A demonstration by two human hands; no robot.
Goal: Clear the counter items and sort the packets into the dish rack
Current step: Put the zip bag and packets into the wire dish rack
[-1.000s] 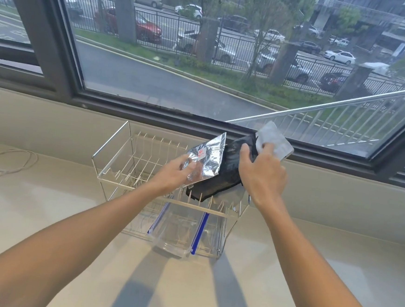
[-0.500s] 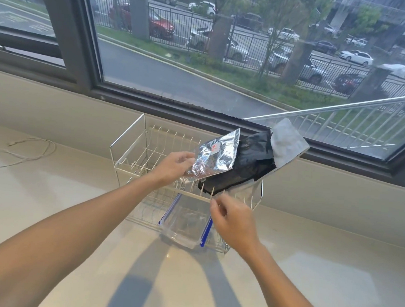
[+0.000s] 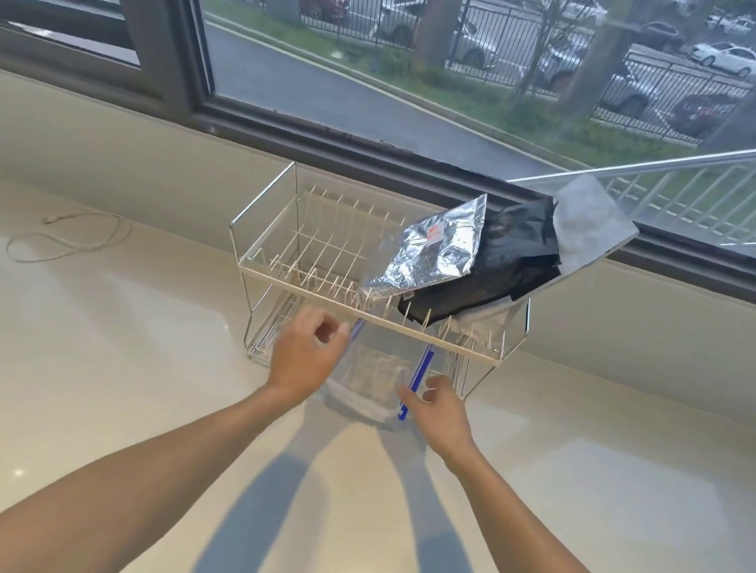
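Far left, loose white cord [image 3: 68,235] on glossy pale counter [image 3: 133,380] — not yet cleared. Left hand [image 3: 302,361] empty, fingers loosely curled. Wire dish rack [image 3: 280,242] next: crinkled silver foil packet [image 3: 433,254], matte black packet [image 3: 504,269], pale grey packet [image 3: 593,226] leaning upright on top tier — seemingly sorted. Clear blue-edged bag [image 3: 378,376] below. Right hand [image 3: 443,409] empty, fingers relaxed beside bag.
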